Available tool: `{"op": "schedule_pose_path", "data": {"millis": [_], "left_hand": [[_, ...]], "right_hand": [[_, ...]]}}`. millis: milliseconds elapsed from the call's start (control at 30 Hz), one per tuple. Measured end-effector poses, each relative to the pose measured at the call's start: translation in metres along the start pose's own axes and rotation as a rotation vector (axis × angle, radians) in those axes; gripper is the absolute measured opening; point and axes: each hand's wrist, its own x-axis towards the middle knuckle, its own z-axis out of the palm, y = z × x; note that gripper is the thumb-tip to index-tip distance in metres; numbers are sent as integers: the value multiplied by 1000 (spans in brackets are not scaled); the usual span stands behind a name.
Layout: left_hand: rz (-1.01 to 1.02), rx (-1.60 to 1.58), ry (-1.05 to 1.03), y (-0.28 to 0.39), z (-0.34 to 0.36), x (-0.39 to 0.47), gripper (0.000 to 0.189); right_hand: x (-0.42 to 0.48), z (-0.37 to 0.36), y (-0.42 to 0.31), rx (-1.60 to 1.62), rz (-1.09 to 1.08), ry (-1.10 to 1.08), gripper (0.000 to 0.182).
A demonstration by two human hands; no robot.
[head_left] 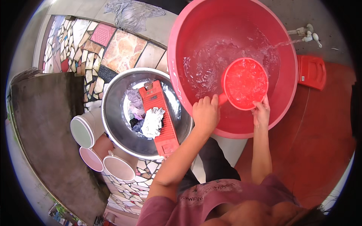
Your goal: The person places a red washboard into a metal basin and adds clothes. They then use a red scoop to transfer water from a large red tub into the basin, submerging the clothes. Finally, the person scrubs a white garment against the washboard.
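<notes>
My left hand (206, 114) grips the handle of a red plastic dipper (246, 84), which is full of water. Its rim is supported by the fingers of my right hand (261, 111). Below the dipper is a large pink plastic tub (285, 113) holding rippling water, fed by a stream from a wall faucet (308, 36). To the left stands a metal basin (113, 124). A red washboard (167, 124) leans across it, with a white wet cloth (153, 122) on the ridges. Purple and dark clothes (135, 103) lie beside the board in the basin.
Three buckets, one white (82, 132), one pink (92, 159) and one pale (119, 169), lie left of the basin. Behind them runs a low concrete wall (48, 113). A grey wet cloth (133, 14) lies at the top. A red plastic stool (312, 72) is right of the tub.
</notes>
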Motion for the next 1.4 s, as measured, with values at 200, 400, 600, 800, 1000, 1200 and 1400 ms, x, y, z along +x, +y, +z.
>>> {"op": "schedule_pose_path", "data": {"millis": [200, 400, 600, 800, 1000, 1200, 1400], "left_hand": [[-58, -142, 138, -1, -84, -64, 45], [-209, -168, 278, -44, -135, -144, 43], [-577, -418, 234, -100, -146, -218, 36], [-768, -619, 211, -140, -146, -266, 34], [-837, -820, 247, -166, -143, -300, 41], [-817, -1236, 286, -183, -155, -316, 40], [-789, -1678, 159, -188, -181, -309, 37]], "right_hand": [[-75, 36, -49, -184, -121, -129, 63], [-143, 108, -44, -407, -250, -351, 62], [-188, 195, 1, -690, -254, -639, 58], [-224, 255, 49, -1166, -567, -727, 52], [-274, 288, 70, -1448, -826, -705, 44], [-319, 304, 77, -1274, -1121, -881, 31], [-345, 306, 54, -898, -1350, -1180, 20]]}}
